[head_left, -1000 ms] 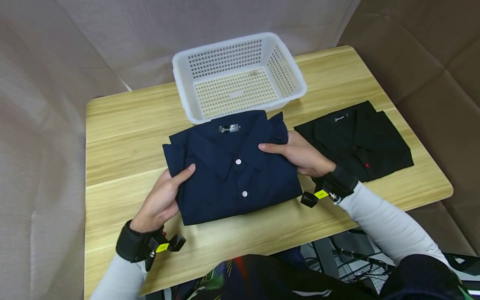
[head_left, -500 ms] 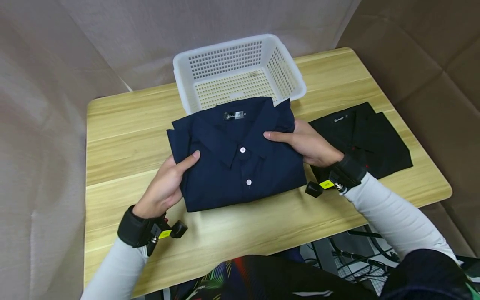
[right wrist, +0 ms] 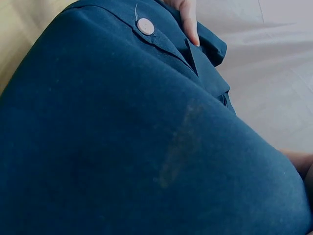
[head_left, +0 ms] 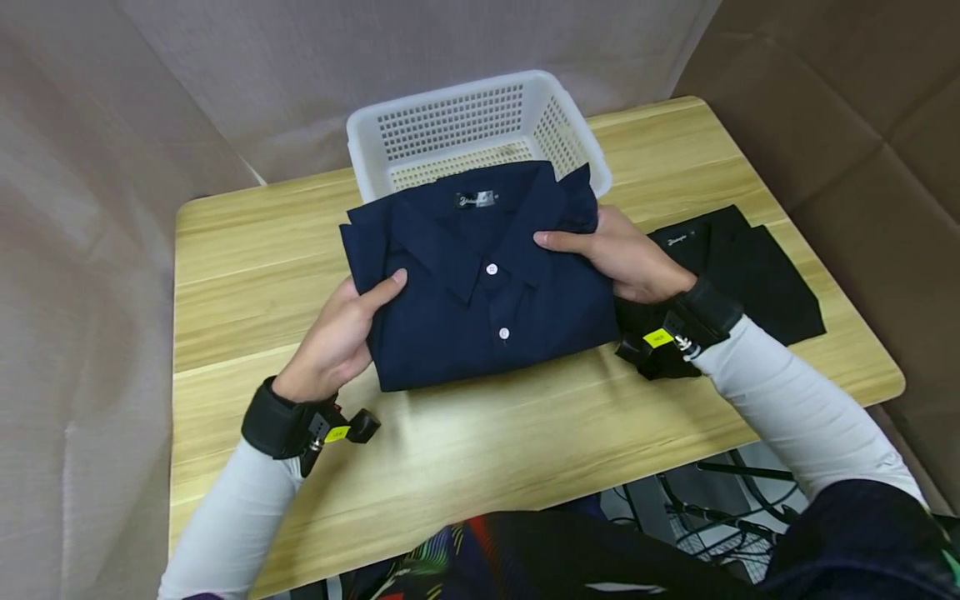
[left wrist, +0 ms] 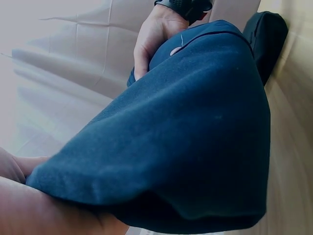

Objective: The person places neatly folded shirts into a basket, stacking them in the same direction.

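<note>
A folded navy shirt (head_left: 450,292) with white buttons and a neck label is held by both hands, collar away from the person. My left hand (head_left: 333,333) grips its left side, thumb on top and the other fingers hidden beneath. On the opposite side my right hand (head_left: 630,254) holds it the same way, thumb near the collar. The shirt's far edge overlaps the near part of a white plastic basket (head_left: 480,92) in the head view. Close up, the left wrist view shows the shirt's folded lower edge (left wrist: 195,147), and the right wrist view shows a button (right wrist: 145,26).
A second folded shirt, black (head_left: 765,283), lies on the wooden table (head_left: 480,450) at the right, partly under the right forearm. Grey fabric walls (head_left: 225,83) rise behind and left of the table. A brown padded surface (head_left: 862,125) borders it on the right.
Both hands have carried the navy shirt away from the person and slightly right, so it now covers more of the basket's near side. The basket and black shirt have stayed put.
</note>
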Action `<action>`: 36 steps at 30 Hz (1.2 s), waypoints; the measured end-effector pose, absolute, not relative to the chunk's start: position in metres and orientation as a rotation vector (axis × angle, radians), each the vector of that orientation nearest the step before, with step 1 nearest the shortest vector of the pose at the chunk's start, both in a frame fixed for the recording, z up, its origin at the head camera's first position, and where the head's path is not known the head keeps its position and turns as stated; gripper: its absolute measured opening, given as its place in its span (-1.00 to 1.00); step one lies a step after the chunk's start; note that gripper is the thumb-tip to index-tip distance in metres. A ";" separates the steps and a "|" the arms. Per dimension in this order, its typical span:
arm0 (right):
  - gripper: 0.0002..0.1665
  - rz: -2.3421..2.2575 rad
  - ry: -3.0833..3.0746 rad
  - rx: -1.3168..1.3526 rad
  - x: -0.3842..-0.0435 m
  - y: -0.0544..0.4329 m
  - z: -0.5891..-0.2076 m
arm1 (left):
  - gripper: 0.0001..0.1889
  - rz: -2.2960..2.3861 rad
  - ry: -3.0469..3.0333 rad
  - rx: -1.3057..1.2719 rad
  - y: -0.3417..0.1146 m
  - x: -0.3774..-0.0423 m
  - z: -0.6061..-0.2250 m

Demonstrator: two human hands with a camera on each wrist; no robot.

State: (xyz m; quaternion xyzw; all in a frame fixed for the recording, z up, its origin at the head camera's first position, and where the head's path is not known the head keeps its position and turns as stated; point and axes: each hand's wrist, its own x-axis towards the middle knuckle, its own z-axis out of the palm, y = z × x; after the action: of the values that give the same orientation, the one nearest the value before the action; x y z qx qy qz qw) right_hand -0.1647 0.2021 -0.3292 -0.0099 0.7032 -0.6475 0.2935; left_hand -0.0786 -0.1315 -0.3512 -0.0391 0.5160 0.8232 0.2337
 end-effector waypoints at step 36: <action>-0.50 -1.697 1.966 -0.050 -0.233 0.193 -0.297 | -0.59 2.310 1.443 -0.016 -0.128 -0.146 -0.332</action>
State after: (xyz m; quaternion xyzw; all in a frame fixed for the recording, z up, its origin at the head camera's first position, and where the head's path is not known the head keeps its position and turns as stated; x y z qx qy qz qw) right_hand -0.2334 0.1931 -0.2970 -0.0185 0.7291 -0.6291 0.2687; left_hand -0.1460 -0.1284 -0.3317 -0.0058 0.5184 0.8296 0.2074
